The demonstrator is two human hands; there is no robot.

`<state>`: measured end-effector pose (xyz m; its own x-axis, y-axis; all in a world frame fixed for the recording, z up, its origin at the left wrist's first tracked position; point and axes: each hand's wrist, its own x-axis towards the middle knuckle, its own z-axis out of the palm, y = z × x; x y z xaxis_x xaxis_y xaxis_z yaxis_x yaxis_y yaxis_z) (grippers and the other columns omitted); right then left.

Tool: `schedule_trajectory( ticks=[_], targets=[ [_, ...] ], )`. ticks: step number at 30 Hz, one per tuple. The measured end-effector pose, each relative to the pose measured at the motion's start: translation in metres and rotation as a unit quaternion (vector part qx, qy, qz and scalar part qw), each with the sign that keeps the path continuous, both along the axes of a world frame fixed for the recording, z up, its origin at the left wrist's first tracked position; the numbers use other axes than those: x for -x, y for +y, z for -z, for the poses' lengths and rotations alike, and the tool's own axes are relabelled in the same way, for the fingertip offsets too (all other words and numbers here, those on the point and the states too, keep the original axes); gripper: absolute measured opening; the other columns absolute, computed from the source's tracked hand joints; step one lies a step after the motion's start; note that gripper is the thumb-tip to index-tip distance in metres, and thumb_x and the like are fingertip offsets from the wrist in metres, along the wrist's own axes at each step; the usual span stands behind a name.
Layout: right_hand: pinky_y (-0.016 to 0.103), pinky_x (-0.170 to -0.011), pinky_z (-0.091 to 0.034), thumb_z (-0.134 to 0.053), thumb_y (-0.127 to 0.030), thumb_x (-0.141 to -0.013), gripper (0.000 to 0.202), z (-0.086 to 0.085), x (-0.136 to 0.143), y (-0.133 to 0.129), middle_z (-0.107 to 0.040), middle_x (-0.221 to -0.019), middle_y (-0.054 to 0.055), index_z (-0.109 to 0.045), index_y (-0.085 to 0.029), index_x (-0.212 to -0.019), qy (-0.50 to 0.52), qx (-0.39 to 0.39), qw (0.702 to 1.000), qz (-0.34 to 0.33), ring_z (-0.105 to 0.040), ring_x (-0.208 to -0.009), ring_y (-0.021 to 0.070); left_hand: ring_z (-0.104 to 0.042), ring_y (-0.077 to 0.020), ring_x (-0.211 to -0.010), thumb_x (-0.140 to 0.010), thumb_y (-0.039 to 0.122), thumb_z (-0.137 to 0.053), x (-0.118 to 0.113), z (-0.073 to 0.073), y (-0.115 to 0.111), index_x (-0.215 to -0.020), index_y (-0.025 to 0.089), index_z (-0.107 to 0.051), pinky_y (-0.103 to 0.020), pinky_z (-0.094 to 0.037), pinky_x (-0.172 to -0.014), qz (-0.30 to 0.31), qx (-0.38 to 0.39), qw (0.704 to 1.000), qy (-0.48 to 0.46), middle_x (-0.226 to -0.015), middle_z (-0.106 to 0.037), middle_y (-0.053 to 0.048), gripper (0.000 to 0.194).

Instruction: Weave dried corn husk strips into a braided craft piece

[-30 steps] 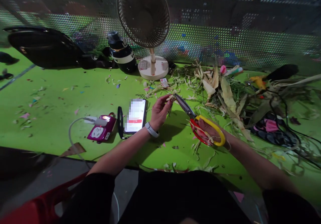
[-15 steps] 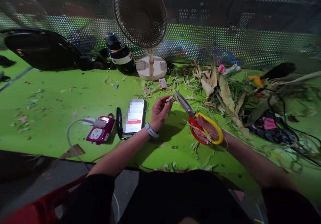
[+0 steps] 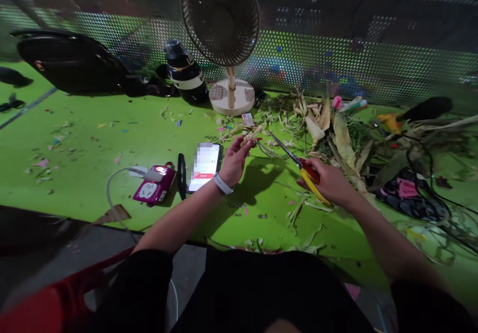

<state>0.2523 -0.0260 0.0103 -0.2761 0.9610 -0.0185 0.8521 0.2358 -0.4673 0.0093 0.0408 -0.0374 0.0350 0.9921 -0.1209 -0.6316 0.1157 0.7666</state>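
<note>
My left hand (image 3: 236, 160), with a pale watch band on its wrist, is closed in a pinch on a small bunch of pale husk strips (image 3: 249, 141). My right hand (image 3: 332, 179) grips scissors (image 3: 286, 148) with one red and one yellow handle. The blades look nearly together, seen edge-on, and point at the strips but stand apart from them. Thin shredded strips (image 3: 297, 213) lie on the green table (image 3: 123, 139) below my right hand. A lit phone (image 3: 205, 166), partly blurred out, lies left of my left hand.
Dried corn husks (image 3: 345, 136) are heaped at the right, by black cables (image 3: 425, 159). A fan (image 3: 232, 96), a black bottle (image 3: 188, 81) and a black bag (image 3: 70, 64) stand along the perforated back panel. A magenta power adapter (image 3: 155, 186) with a white cable sits at the left.
My right hand has rolled over, so the scissors went from flat to edge-on. Strips that hung about the handles now lie on the table. The left hand still pinches its bunch.
</note>
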Motion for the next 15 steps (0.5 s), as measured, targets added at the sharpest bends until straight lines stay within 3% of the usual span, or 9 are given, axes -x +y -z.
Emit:
schedule_trajectory(
  ticks=[4,10,15],
  targets=[
    [0.027,-0.049,-0.030,-0.050,-0.064,-0.080,0.054,0.000,-0.006,0.001,-0.065,-0.062,0.005,-0.062,-0.016,-0.102,-0.126,-0.113,0.986,-0.006,-0.058,-0.052,0.0202,-0.062,-0.0066,-0.073,-0.065,0.016,-0.080,0.003,-0.001,0.003,-0.089,0.021,-0.066,-0.017,-0.037,-0.054,0.000,-0.002,1.000,0.008,-0.089,-0.074,0.000,0.028],
    [0.028,-0.054,-0.033,-0.051,-0.062,-0.083,0.052,0.001,-0.013,0.001,-0.072,-0.078,0.007,-0.065,-0.017,-0.104,-0.174,-0.209,0.960,-0.061,-0.063,-0.062,0.0202,-0.065,-0.0089,-0.081,-0.063,0.021,-0.082,0.006,-0.004,0.003,-0.091,0.022,-0.070,-0.016,-0.040,-0.056,0.019,-0.041,0.999,0.013,-0.089,-0.074,-0.001,0.031],
    [0.030,-0.061,-0.035,-0.049,-0.059,-0.085,0.051,0.002,-0.018,0.002,-0.072,-0.081,0.009,-0.066,-0.015,-0.103,-0.226,-0.270,0.934,-0.054,-0.063,-0.070,0.0217,-0.064,-0.0064,-0.074,-0.060,0.029,-0.085,0.008,-0.006,0.002,-0.081,0.019,-0.073,-0.014,-0.044,-0.057,0.045,-0.028,0.999,0.013,-0.080,-0.071,0.002,0.026]
  ],
)
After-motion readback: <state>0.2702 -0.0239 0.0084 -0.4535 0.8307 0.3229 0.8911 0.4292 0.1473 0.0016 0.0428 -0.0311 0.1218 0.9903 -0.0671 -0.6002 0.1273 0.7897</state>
